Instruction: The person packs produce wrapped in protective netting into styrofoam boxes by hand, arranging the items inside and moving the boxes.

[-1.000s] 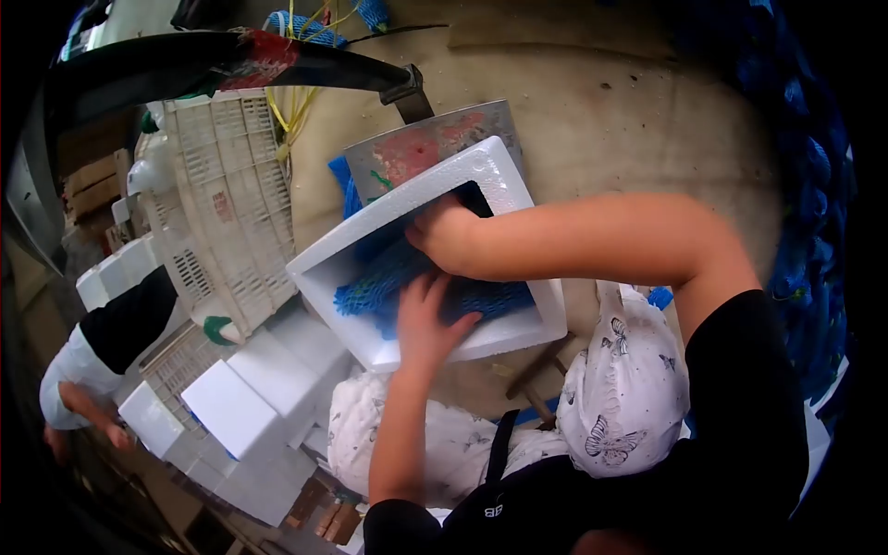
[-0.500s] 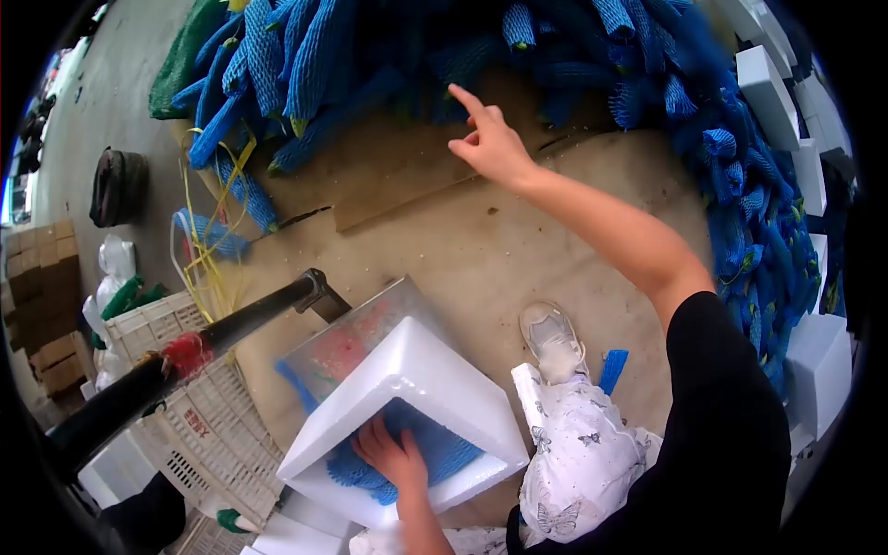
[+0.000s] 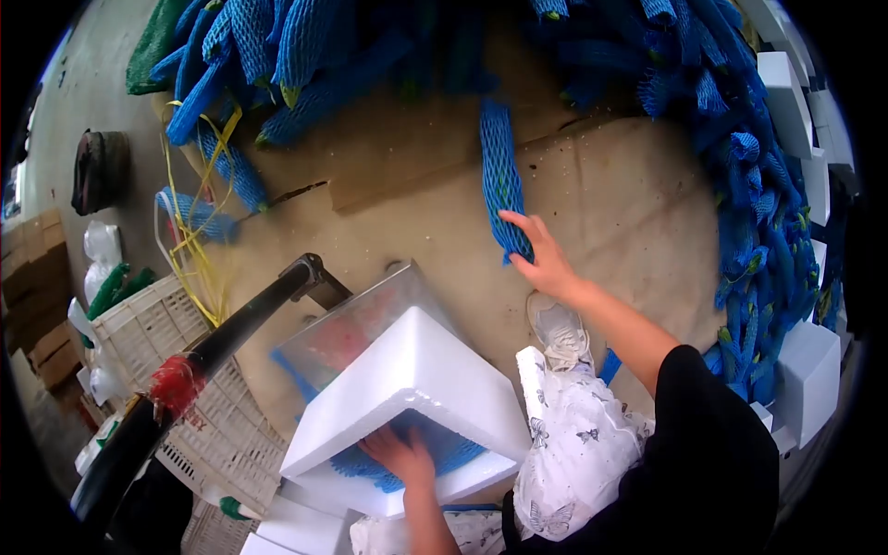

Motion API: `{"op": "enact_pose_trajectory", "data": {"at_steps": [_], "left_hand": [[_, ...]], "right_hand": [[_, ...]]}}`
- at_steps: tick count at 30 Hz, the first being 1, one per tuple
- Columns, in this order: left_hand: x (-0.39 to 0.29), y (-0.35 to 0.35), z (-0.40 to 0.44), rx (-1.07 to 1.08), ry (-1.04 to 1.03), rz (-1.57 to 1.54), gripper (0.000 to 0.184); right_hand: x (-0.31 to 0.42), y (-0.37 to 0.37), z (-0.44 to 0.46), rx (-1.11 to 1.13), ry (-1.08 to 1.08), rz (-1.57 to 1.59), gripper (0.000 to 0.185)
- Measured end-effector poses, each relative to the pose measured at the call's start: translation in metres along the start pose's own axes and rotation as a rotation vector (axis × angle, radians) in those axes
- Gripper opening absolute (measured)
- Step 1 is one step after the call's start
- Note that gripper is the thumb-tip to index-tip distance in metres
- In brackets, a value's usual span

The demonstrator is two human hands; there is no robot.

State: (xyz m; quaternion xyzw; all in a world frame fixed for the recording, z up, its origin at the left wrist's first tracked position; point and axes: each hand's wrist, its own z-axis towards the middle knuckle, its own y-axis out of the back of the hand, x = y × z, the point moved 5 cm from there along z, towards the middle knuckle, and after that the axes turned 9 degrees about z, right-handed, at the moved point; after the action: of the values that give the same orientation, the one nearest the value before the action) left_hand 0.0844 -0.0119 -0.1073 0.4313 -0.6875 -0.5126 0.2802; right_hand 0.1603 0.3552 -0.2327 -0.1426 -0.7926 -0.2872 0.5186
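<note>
My right hand (image 3: 548,264) has its thumb and fingers closed around the near end of a long vegetable in blue foam netting (image 3: 499,171). The vegetable points away from me, above the brown floor covering. My left hand (image 3: 404,453) reaches inside a tilted white foam box (image 3: 444,356), fingers stretched out over blue-netted vegetables (image 3: 462,450) there. Its fingertips are partly in shadow. Under the box is a metal platform (image 3: 347,333), which has a black post (image 3: 231,342) with red tape.
A large heap of blue-netted vegetables (image 3: 301,46) curves across the far side and down the right (image 3: 754,259). White foam boxes (image 3: 807,379) line the right edge. Left are a cream plastic crate (image 3: 217,407), yellow straps (image 3: 190,240) and a dark bucket (image 3: 100,171). My shoe (image 3: 558,328) is near the middle.
My right hand has come back from the far heap towards me and now holds a netted vegetable. My left hand stays in the foam box. The view has shifted slightly.
</note>
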Motion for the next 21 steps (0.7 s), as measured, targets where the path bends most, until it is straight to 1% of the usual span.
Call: {"op": "enact_pose_trajectory", "data": {"at_steps": [1,2,3,4,5,7,9,10,11,13,14,15,16,17,18,19,20,21], "left_hand": [[0.0,0.006,0.0,0.003,0.002,-0.018,0.055],[-0.001,0.007,0.0,0.003,0.002,-0.037,0.054],[-0.002,0.009,0.001,-0.014,0.027,-0.086,0.054],[-0.003,0.01,0.002,-0.024,0.01,-0.075,0.054],[-0.005,0.011,0.004,-0.034,-0.011,-0.085,0.054],[-0.009,0.012,0.004,-0.074,-0.039,-0.128,0.054],[-0.003,0.013,0.002,-0.106,-0.021,-0.158,0.056],[-0.002,0.011,0.0,-0.106,-0.007,-0.178,0.057],[-0.004,0.012,-0.002,-0.126,-0.009,-0.171,0.057],[-0.003,0.009,0.004,-0.15,-0.01,-0.195,0.055],[-0.003,0.007,0.006,-0.148,-0.007,-0.215,0.054],[-0.005,0.007,0.007,-0.165,-0.01,-0.206,0.053],[-0.002,0.004,0.003,-0.178,-0.003,-0.21,0.053],[-0.001,-0.002,0.003,-0.193,-0.022,-0.142,0.052],[-0.002,-0.003,0.004,-0.212,-0.044,-0.071,0.052],[-0.002,-0.005,0.003,-0.22,-0.048,-0.046,0.052],[-0.001,-0.006,-0.002,-0.216,-0.037,-0.103,0.052],[0.001,-0.008,-0.007,-0.221,-0.021,-0.202,0.053]], "right_hand": [[-0.004,0.001,-0.032,-0.068,-0.037,-0.005,0.063],[-0.004,-0.003,-0.042,-0.058,-0.049,0.004,0.063],[0.001,0.0,-0.055,-0.148,-0.034,-0.314,0.069],[0.007,0.002,-0.064,-0.235,-0.007,-0.637,0.076],[0.008,-0.002,-0.055,-0.296,0.015,-0.508,0.081],[-0.002,-0.026,-0.027,-0.144,0.043,-0.526,0.083],[-0.021,-0.028,-0.007,-0.111,0.05,-0.416,0.084],[-0.014,-0.017,-0.003,-0.139,-0.222,-0.361,0.083],[0.022,-0.003,-0.008,-0.169,-0.171,-0.118,0.078],[0.083,0.014,-0.017,-0.305,0.395,-0.03,0.07],[0.141,0.011,-0.031,-0.282,0.522,0.159,0.067],[0.19,0.006,-0.047,-0.305,0.69,0.101,0.072],[0.238,-0.014,-0.062,-0.163,0.863,0.186,0.076],[0.285,-0.034,-0.077,0.013,1.017,0.277,0.08],[0.313,-0.067,-0.096,0.285,1.078,0.373,0.076],[0.339,-0.1,-0.115,0.575,1.086,0.466,0.073],[0.346,-0.128,-0.138,0.772,1.054,0.438,0.069],[0.338,-0.16,-0.155,0.935,1.081,0.328,0.064]]}}
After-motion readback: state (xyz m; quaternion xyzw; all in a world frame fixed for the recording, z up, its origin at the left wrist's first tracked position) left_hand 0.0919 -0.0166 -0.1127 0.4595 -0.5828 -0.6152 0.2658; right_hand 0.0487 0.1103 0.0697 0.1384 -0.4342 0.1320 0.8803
